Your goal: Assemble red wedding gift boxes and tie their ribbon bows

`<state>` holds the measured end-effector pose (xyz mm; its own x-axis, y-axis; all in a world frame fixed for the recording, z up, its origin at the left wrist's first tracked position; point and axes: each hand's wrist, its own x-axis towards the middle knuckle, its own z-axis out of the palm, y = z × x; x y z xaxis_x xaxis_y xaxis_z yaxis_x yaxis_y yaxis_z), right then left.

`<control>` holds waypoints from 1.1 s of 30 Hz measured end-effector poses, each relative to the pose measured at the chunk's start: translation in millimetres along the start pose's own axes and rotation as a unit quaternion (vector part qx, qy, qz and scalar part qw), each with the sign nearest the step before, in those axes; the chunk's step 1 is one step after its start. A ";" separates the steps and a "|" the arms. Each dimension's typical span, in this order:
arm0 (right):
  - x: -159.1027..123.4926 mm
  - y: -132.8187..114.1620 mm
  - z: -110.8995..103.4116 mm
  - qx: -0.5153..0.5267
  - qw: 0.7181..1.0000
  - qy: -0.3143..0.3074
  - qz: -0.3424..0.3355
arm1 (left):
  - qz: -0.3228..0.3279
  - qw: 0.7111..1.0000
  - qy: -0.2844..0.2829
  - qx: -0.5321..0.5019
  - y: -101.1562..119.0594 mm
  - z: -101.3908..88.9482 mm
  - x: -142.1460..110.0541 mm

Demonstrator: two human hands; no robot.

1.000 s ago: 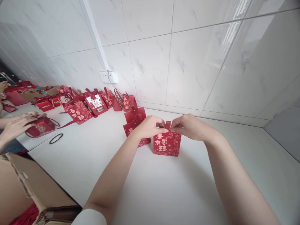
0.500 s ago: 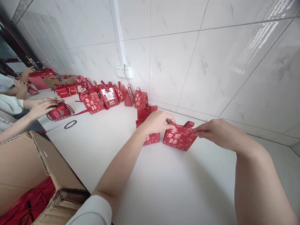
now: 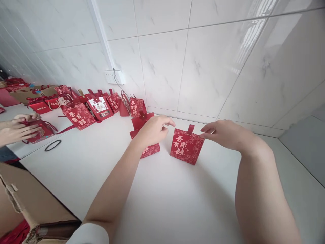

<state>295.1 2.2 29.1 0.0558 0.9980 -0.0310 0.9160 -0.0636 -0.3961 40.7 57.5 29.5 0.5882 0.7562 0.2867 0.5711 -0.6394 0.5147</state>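
Nothing was held by the left hand [image 3: 155,130], thumb and finger parted; right hand [image 3: 225,134] fingers were bent loosely at the ribbon-handled gift box [image 3: 187,146], contact unclear. Box was seen just right of centre frame. It could be toppled by a snagged corner; the half-hidden red box [image 3: 152,151] could be knocked by the left wrist.

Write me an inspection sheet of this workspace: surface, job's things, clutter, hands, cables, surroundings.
Surface: white table, shadow falling beside the red bag.
Job's things: red bag standing, loop up; another bag to its left, partly hidden by the left arm.
Clutter: black ring at left; more bags near the wall.
Hands: left hand open near the red bag; right hand at its upper right corner, contact unclear.
Cables: grey cable at the socket.
Surroundings: tiled wall; carton lower left; co-worker's hands on a red box.
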 end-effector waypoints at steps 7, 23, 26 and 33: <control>4.0 -9.6 -1.3 0.012 0.997 -0.068 -0.028 | -0.045 0.994 -0.085 -0.049 -8.3 23.4 10.9; -8.7 -6.8 -17.0 0.087 0.976 -0.146 -0.139 | -0.033 0.984 -0.153 -0.090 -6.0 -0.3 9.7; -12.9 -1.7 -21.3 0.097 0.984 -0.072 -0.131 | -0.025 0.993 -0.053 -0.104 1.8 -0.5 6.5; -6.0 13.5 -20.2 0.080 0.996 -0.023 -0.032 | -0.052 0.994 0.027 -0.088 5.7 -5.6 4.5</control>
<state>315.1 -4.6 42.4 -0.0218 0.9989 -0.0418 0.8418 -0.0042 -0.5398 43.4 58.1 38.3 0.4962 0.8268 0.2650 0.5162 -0.5264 0.6756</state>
